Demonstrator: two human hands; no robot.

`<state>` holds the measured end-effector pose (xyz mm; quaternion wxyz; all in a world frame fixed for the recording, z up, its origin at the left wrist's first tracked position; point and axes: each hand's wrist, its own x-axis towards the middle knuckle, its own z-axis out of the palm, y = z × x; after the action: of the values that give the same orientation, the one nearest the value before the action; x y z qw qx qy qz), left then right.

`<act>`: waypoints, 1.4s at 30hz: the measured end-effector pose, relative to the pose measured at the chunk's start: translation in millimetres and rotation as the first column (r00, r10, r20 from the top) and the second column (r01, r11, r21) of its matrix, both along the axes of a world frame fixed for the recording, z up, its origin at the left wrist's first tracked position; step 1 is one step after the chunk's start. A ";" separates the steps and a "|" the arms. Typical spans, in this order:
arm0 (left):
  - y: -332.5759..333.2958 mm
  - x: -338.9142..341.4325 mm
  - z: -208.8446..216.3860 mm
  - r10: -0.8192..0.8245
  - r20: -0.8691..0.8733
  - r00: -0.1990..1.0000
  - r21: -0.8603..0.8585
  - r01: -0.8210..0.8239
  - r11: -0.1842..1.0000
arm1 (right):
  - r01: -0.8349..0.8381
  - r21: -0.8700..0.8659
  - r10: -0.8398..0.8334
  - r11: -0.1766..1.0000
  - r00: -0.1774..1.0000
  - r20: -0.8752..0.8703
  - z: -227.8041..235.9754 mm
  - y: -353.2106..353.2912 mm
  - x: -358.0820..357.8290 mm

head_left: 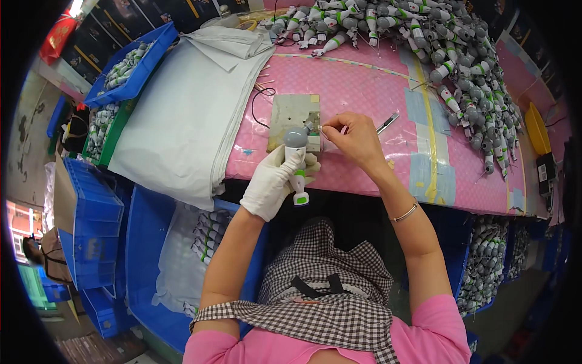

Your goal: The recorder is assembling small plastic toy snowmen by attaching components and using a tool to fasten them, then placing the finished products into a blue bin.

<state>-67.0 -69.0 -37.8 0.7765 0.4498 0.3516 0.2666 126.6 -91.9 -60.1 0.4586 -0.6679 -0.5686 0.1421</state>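
My left hand [268,187], in a white glove, is closed around a small handheld device [296,137] with a round grey head, a white body and green trim. Its head points away from me, over a flat metal fixture plate [286,109] at the table's near edge. Beside the device's head, my bare right hand [356,138] pinches thumb and forefinger together at the plate's right side. Whatever sits between those fingertips is too small to make out. A pen-like tool [388,122] lies just right of my right hand.
A large heap of similar devices [418,36] covers the table's far right. White sheeting [188,109] drapes over the left of the pink tabletop [345,76]. Blue bins [145,242] stand below left, with a blue tray [159,51] of devices above. A yellow bowl [536,128] is far right.
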 end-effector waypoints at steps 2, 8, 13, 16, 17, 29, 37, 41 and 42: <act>4.0 0.6 0.1 -0.065 0.101 0.993 -0.076 0.073 0.994 | -0.036 -0.026 0.035 0.999 0.999 -0.033 0.5 1.3 4.3; 7.5 4.2 -3.4 -0.018 0.112 0.994 -0.047 0.023 0.999 | -0.148 -0.169 0.126 0.974 0.983 -0.134 12.3 9.4 14.6; 8.8 5.6 -5.5 -0.012 0.130 0.991 -0.045 0.018 0.999 | -0.173 -0.181 0.158 0.968 0.983 -0.097 13.9 11.9 17.0; 8.2 5.5 -5.2 -0.004 0.143 0.990 -0.046 0.011 0.999 | -0.142 -0.309 0.113 0.940 0.988 -0.109 17.7 12.8 14.2; 7.8 4.9 -5.5 -0.001 0.150 0.989 -0.041 0.008 0.999 | -0.139 -0.310 0.107 0.941 0.987 -0.116 17.6 12.2 11.8; 11.8 3.9 -13.3 0.021 0.330 0.944 -0.190 0.045 0.981 | -0.096 -0.344 0.118 0.934 0.992 0.043 31.1 18.0 9.2; 1.7 -20.4 -16.3 -0.009 0.294 0.956 0.007 0.007 1.000 | -0.011 -0.161 0.071 0.987 0.925 0.372 45.6 12.5 -17.6; -2.7 -120.6 11.6 -0.058 -0.108 0.993 0.119 0.071 0.990 | -0.301 -0.156 0.329 0.941 0.922 0.203 71.8 -13.0 -54.0; -3.6 -152.2 11.8 0.025 -0.211 0.977 0.203 0.019 0.979 | -0.346 -0.114 0.361 0.931 0.918 0.165 72.6 -17.2 -64.0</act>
<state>-219.2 -72.6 -26.0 0.6839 0.5524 0.4039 0.2529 62.6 -109.1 12.5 0.3430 -0.5828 -0.7133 0.1839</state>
